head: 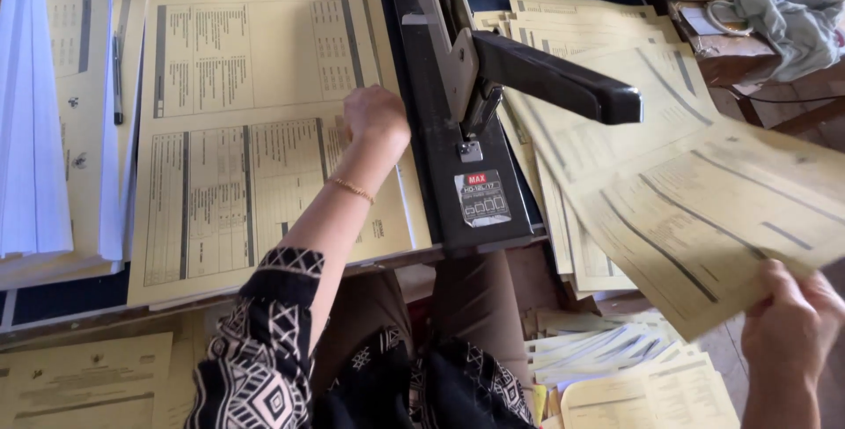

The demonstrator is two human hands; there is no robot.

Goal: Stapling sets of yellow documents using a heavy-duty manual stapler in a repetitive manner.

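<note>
Yellow printed sheets point(704, 209) are pinched at their near corner by the closed fingers of the right hand point(789, 328), held apart over a loose pile, while farther off the left hand point(374, 117), fingers curled, presses a yellow form point(264, 139) beside the black long-arm stapler point(493, 86).

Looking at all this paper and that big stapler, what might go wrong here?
The left hand rests on the yellow sheets close beside the heavy stapler; fingers might get pinched if its raised black handle came down. The right hand holds a sheet by one corner, so it may crease or slip onto the fanned pile.
</note>
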